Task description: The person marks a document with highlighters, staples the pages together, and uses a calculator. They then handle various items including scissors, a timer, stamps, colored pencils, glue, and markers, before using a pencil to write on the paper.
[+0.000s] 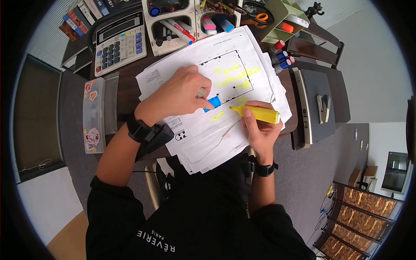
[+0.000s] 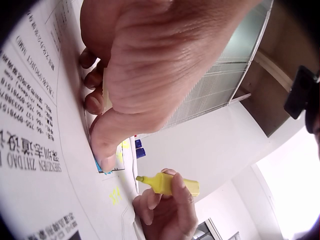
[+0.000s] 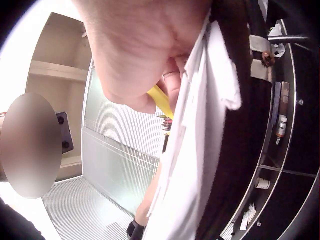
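My left hand (image 1: 184, 93) is over the printed floor plan, fingers curled round a small pale object with a blue part (image 1: 213, 103) by the thumb. The fingers hide most of it, and I cannot tell its kind. In the left wrist view the thumb of this hand (image 2: 145, 65) presses down close to the paper. My right hand (image 1: 263, 136) grips an uncapped yellow highlighter (image 1: 260, 113), its tip pointing left, just right of the blue part. Yellow handwriting (image 1: 236, 76) marks the plan on the top sheet (image 1: 190, 130). The right wrist view shows the highlighter (image 3: 160, 100) partly behind the fingers.
A calculator (image 1: 119, 47) and a pen organizer (image 1: 171, 47) stand behind the paper stack. Several markers (image 1: 281, 56) are at the back right, beside a green holder (image 1: 281, 21). A stickered clear case (image 1: 94, 117) lies left; a stapler (image 1: 323, 108) rests on a dark binder (image 1: 318, 130) at right.
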A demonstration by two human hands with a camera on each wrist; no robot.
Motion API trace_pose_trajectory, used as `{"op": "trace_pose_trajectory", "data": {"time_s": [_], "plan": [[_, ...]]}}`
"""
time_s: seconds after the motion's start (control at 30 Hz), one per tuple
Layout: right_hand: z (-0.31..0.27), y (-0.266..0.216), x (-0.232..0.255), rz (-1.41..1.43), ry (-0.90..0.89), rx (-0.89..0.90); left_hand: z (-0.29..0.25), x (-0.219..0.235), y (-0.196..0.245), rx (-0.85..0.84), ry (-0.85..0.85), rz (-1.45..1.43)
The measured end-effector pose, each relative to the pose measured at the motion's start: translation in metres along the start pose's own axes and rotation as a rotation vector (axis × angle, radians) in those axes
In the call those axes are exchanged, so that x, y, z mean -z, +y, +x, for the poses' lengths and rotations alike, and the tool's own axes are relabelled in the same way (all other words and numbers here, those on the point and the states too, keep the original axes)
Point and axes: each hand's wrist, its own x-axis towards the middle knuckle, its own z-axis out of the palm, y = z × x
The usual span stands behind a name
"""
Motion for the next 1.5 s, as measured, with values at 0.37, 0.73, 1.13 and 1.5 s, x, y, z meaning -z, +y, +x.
{"op": "trace_pose_trajectory", "data": {"time_s": [0.37,0.73,1.13,1.5], "plan": [[0.007,-0.005,0.002,0.054,-0.156,0.001,0.000,0.002,0.003,-0.006,0.033,-0.023],[0.010,-0.009,0.004,0.125,0.006,0.028,0.010,0.007,0.010,-0.074,0.274,-0.091],[0.010,0.001,0.006,0.040,0.002,0.065,-0.013,0.020,0.171,-0.690,0.222,0.196],[0.010,-0.001,0.005,0.176,-0.035,0.032,-0.023,-0.076,0.376,-1.193,0.258,-0.360]]}}
